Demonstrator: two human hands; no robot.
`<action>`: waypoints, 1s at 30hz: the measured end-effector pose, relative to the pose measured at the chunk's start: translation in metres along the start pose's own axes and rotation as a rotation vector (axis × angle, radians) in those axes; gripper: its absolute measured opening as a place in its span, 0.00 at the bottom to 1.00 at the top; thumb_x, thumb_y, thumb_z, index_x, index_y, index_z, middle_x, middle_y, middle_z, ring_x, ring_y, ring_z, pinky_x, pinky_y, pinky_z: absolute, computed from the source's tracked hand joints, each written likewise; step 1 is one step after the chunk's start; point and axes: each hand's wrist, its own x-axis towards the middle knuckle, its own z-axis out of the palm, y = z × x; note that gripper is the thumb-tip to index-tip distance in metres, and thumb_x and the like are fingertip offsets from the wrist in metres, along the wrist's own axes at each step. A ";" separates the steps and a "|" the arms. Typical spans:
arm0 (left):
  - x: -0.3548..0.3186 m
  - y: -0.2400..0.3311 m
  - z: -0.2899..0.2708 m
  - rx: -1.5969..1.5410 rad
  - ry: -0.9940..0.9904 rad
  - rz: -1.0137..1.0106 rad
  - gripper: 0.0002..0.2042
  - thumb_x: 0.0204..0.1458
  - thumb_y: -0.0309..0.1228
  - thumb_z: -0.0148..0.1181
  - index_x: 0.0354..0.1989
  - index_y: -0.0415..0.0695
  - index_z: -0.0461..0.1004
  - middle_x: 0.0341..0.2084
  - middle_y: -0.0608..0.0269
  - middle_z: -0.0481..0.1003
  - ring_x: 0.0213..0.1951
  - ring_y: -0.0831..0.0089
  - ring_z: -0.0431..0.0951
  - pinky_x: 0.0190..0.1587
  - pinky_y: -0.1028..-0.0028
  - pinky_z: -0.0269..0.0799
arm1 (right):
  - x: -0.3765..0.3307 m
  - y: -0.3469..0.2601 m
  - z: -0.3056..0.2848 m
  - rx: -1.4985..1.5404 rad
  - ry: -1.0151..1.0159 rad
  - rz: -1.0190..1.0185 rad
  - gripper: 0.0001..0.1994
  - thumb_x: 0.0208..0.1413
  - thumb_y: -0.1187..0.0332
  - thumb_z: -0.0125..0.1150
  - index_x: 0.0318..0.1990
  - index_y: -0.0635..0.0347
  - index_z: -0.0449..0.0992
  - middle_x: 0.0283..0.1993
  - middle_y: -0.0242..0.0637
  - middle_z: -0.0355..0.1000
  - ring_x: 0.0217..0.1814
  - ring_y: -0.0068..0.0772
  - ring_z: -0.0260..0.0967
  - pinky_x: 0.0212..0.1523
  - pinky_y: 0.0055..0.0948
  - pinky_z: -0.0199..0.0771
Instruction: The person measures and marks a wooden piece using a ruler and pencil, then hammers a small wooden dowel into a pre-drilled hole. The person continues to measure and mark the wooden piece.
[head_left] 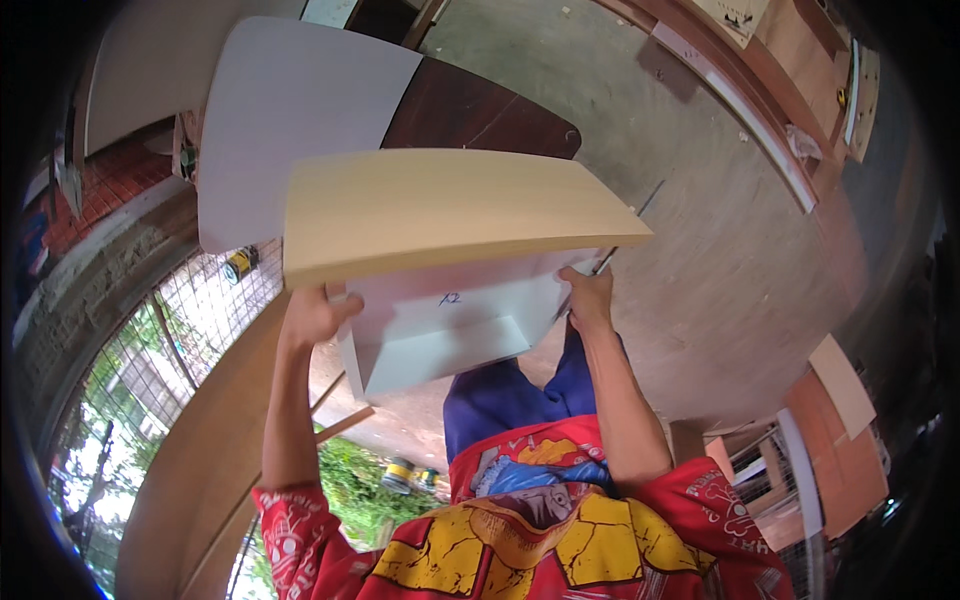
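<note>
A drawer hangs tilted in front of me, held off the floor by both hands. Its pale yellow front panel (455,205) faces up and away, and its white box (440,355) opens toward my body, with a small handwritten blue mark inside. My left hand (322,312) wraps around the box's left side just under the panel, thumb on the inner face. On the opposite side, my right hand (588,292) grips the box wall, thumb at its upper edge. Beside the right fingers runs a thin dark metal strip (605,260). Most fingertips are hidden behind the box walls.
Beyond the drawer lies a rounded light grey panel (290,110) joined to a dark brown one (475,110). At left are wire mesh, a small yellow-and-black can (240,264) and a curved tan board (205,440). Wooden boards (835,450) stand at right; concrete floor (690,290) surrounds me.
</note>
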 end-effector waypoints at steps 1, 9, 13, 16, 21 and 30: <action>0.025 -0.005 0.006 -0.047 0.030 0.039 0.33 0.41 0.27 0.72 0.62 0.36 0.80 0.59 0.47 0.82 0.65 0.53 0.78 0.75 0.57 0.65 | -0.008 0.003 -0.002 0.062 0.050 0.034 0.27 0.52 0.86 0.71 0.63 0.69 0.77 0.54 0.48 0.84 0.53 0.46 0.85 0.54 0.43 0.86; 0.216 0.021 0.043 -0.209 -0.085 0.389 0.56 0.38 0.22 0.67 0.87 0.44 0.56 0.80 0.55 0.63 0.79 0.58 0.63 0.77 0.63 0.63 | -0.014 -0.001 0.001 0.260 0.174 0.045 0.29 0.53 0.90 0.65 0.64 0.71 0.74 0.57 0.48 0.82 0.55 0.46 0.85 0.56 0.41 0.86; 0.262 0.004 0.048 -0.315 -0.172 0.167 0.57 0.39 0.22 0.64 0.88 0.44 0.54 0.81 0.56 0.63 0.81 0.59 0.62 0.77 0.66 0.62 | -0.008 -0.017 0.007 0.053 0.129 0.106 0.33 0.50 0.92 0.65 0.67 0.69 0.72 0.58 0.46 0.81 0.58 0.44 0.83 0.57 0.37 0.84; 0.288 0.004 0.054 -0.294 -0.167 0.095 0.56 0.40 0.21 0.63 0.88 0.44 0.55 0.80 0.55 0.64 0.80 0.59 0.63 0.77 0.66 0.62 | 0.002 0.005 0.027 0.149 0.266 0.106 0.35 0.49 0.91 0.67 0.68 0.68 0.71 0.59 0.45 0.80 0.59 0.41 0.82 0.58 0.35 0.82; 0.326 -0.007 0.057 -0.128 -0.125 0.263 0.52 0.40 0.21 0.63 0.85 0.43 0.62 0.76 0.57 0.69 0.75 0.61 0.68 0.73 0.67 0.66 | 0.009 0.051 0.053 0.187 0.394 0.075 0.28 0.51 0.84 0.72 0.61 0.71 0.70 0.59 0.47 0.77 0.61 0.41 0.81 0.60 0.38 0.81; 0.353 -0.034 0.066 -0.228 -0.138 0.254 0.44 0.40 0.21 0.62 0.76 0.38 0.72 0.69 0.57 0.77 0.72 0.61 0.73 0.72 0.66 0.67 | 0.023 0.046 0.072 0.300 0.425 0.109 0.29 0.51 0.86 0.69 0.62 0.70 0.68 0.61 0.45 0.75 0.61 0.41 0.80 0.60 0.38 0.81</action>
